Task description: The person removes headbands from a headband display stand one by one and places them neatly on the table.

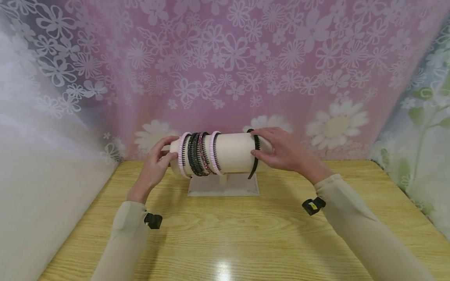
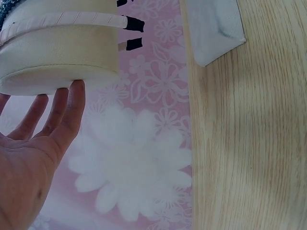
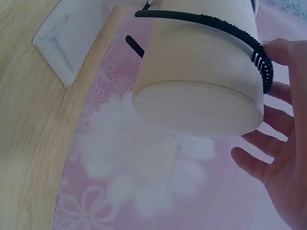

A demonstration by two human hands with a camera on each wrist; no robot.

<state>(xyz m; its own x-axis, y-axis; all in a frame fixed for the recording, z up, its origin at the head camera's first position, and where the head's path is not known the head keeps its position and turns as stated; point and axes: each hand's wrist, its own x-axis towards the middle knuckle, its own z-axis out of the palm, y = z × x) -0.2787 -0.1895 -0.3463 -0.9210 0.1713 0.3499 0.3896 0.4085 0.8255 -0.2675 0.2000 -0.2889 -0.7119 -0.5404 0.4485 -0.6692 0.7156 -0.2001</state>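
Observation:
A cream padded cylinder [image 1: 234, 153], a headband display roll, lies level on a short post over a white base [image 1: 225, 190]. Around its right part goes a black toothed headband [image 1: 257, 158], which my right hand [image 1: 283, 150] pinches between thumb and fingers at the top. My left hand [image 1: 153, 167] touches the cylinder's left end, fingertips against the flat end face in the left wrist view. On the left half sit a pale pink wrapped headband [image 1: 181, 155], dark glittery headbands [image 1: 194, 156], a pink-red glitter one [image 1: 202, 154] and another pale pink headband [image 1: 212, 153].
The display stands on a light wood-grain table [image 1: 225, 226], near its back edge. Behind hangs a pink flowered curtain [image 1: 225, 89], with pale curtains [image 1: 45, 148] at the sides. Small black cameras are strapped at both sleeves.

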